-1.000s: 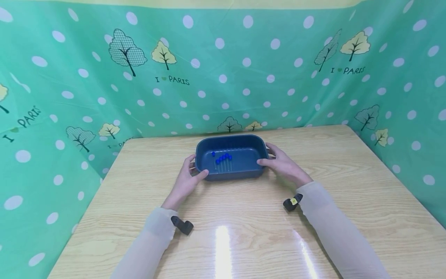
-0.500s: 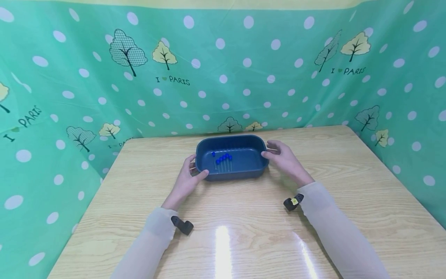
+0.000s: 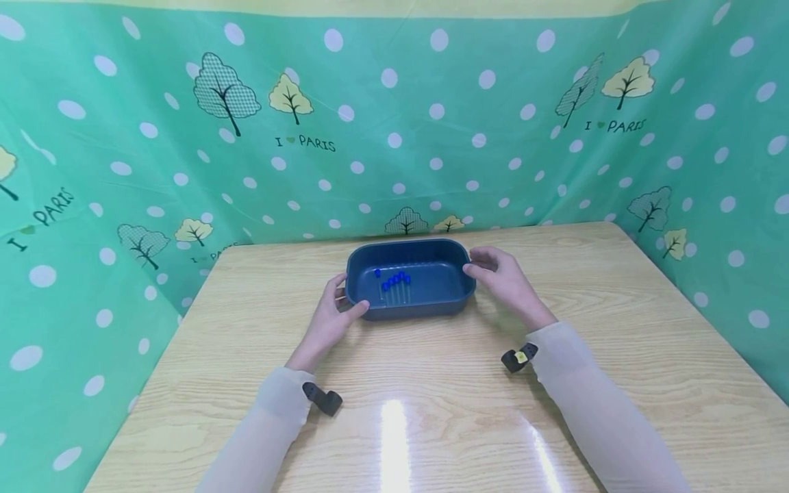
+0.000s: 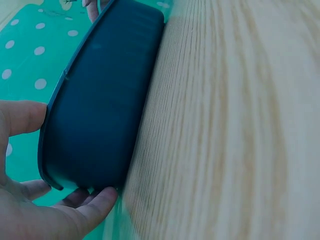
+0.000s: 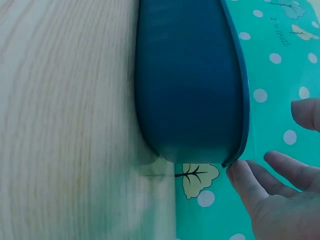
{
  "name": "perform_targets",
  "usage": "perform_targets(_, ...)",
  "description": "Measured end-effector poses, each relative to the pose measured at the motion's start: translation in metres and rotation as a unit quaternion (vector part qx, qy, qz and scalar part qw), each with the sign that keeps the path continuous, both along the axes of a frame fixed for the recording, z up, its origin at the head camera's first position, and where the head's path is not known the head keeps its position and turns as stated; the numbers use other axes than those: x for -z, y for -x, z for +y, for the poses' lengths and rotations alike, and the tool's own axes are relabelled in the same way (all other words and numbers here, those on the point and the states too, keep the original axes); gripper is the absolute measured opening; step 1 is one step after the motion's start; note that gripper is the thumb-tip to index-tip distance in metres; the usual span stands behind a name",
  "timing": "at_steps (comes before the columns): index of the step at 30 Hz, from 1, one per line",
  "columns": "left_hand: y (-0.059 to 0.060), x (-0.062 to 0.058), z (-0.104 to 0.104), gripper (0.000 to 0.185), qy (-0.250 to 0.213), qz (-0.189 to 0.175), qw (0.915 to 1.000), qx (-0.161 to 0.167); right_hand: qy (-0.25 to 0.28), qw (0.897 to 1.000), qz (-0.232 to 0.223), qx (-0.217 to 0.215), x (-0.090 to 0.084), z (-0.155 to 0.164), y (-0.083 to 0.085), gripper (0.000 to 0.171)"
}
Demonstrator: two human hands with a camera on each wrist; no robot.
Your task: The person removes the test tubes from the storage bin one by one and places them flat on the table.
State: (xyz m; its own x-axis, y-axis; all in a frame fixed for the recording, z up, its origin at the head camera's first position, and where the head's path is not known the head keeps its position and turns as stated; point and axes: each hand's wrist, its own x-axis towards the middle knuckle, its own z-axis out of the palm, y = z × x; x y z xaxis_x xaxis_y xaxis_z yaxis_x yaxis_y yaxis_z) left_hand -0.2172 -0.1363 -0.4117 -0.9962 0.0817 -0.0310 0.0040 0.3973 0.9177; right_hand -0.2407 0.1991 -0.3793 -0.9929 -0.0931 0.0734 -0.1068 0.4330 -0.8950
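A dark blue rectangular basin with rounded corners sits on the table towards the back. Several small bright blue pieces lie in its left half; their kind is too small to tell. My left hand holds the basin's left end, thumb at the rim and fingers against the outer wall, as the left wrist view shows. At the right end is my right hand. In the right wrist view its thumb is off the rim, and a fingertip is at or just touching the rim's corner.
The wooden table reaches back to a green polka-dot curtain that closes in the back and both sides. A black wrist camera is strapped on the left sleeve, another black camera on the right.
My right thumb has come off the inside of the basin's rim, and the right hand has loosened and shifted slightly rightward. The left hand and the basin have stayed in place.
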Motion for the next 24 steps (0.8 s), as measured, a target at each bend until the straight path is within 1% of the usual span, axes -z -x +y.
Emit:
perform_targets(5, -0.001, 0.001, 0.000, 0.078, -0.002, -0.002, 1.0000, -0.002, -0.006, 1.000, 0.014, -0.004, -0.004, -0.003, -0.004, 0.057)
perform_targets(11, 0.000, 0.001, 0.000, 0.078, -0.001, 0.001, 1.0000, -0.003, -0.018, 0.999, 0.024, -0.014, -0.009, -0.010, -0.007, 0.051)
perform_targets(19, 0.000, 0.003, 0.000, 0.079, -0.002, 0.006, 1.0000, -0.003, -0.035, 0.998, 0.038, -0.031, -0.006, -0.020, -0.006, 0.044)
perform_targets(24, 0.000, 0.002, 0.000, 0.080, 0.000, 0.009, 1.0000, -0.003, -0.047, 0.998, 0.033, -0.039, -0.006, -0.026, -0.005, 0.044)
